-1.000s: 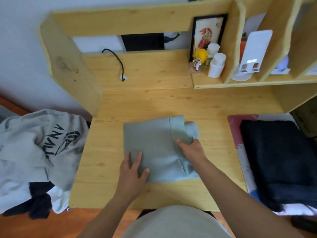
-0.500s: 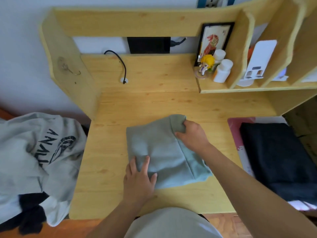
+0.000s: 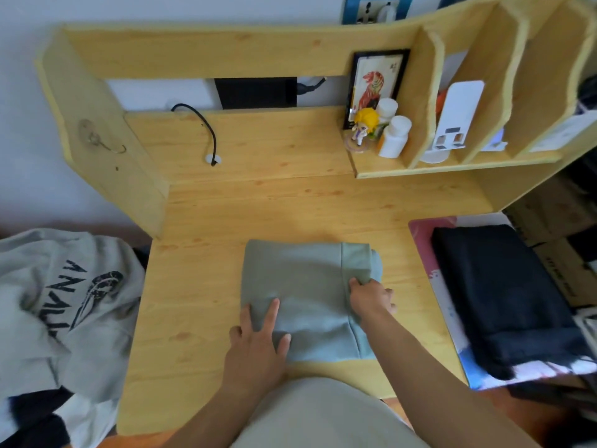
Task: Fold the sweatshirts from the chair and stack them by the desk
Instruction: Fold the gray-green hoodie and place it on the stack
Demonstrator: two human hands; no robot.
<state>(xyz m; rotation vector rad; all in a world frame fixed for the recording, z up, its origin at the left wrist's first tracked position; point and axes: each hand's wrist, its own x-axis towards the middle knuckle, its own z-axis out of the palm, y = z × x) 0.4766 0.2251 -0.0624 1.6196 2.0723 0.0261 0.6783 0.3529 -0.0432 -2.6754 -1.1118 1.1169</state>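
One wooden desk (image 3: 290,202) fills most of the view, its raised shelf unit along the back. Left of the desk, a heap of grey sweatshirts (image 3: 58,305) with dark lettering lies bunched over something hidden beneath it. At the right end a dark folded garment (image 3: 504,295) sits on a pink and white mat (image 3: 423,231). Near the front edge, between these two, lies a pale green sweatshirt (image 3: 303,279), folded into a rough square with its ribbed hem turned over on the right side. The left hand (image 3: 258,344) rests flat on the sweatshirt's near left corner, fingers straight and spread. The right hand (image 3: 371,299) is at the sweatshirt's right side, fingers curled, pinching the cloth by the hem band. On the shelf stand a framed picture (image 3: 378,79), two white bottles (image 3: 392,134) and a small yellow-haired figurine (image 3: 365,124).
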